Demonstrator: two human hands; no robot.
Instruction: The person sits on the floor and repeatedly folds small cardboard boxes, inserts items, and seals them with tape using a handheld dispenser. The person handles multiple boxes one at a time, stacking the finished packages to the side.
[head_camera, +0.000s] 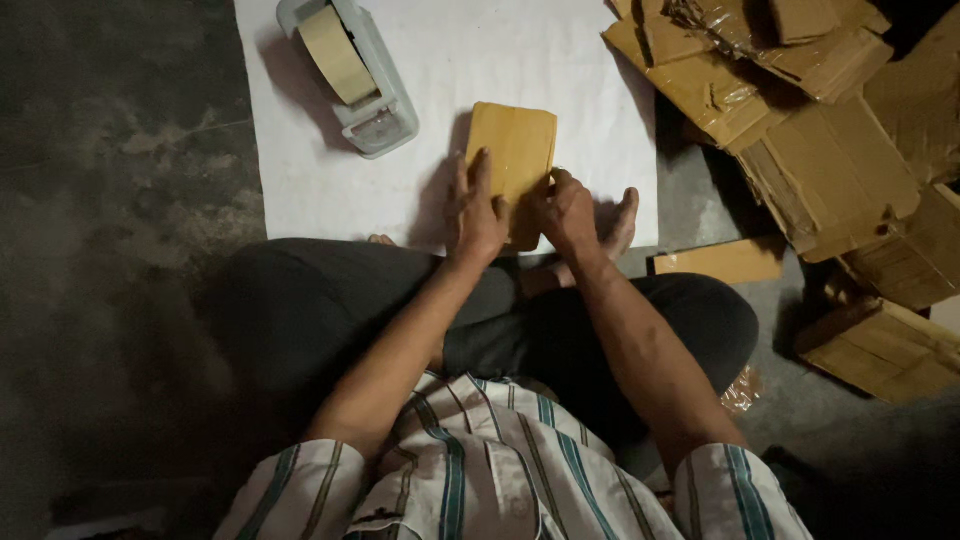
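Note:
A flat tan cardboard packet lies on a white sheet spread on the floor in front of my crossed legs. My left hand rests flat on the packet's near left corner, fingers stretched along its left edge. My right hand grips the packet's near right edge with curled fingers. Both hands hold the packet down against the sheet.
A grey tape dispenser with a tan tape roll stands on the sheet at the upper left. A heap of flattened cardboard pieces lies to the right, one strip beside my knee. My bare foot rests by the packet. Dark concrete floor extends left.

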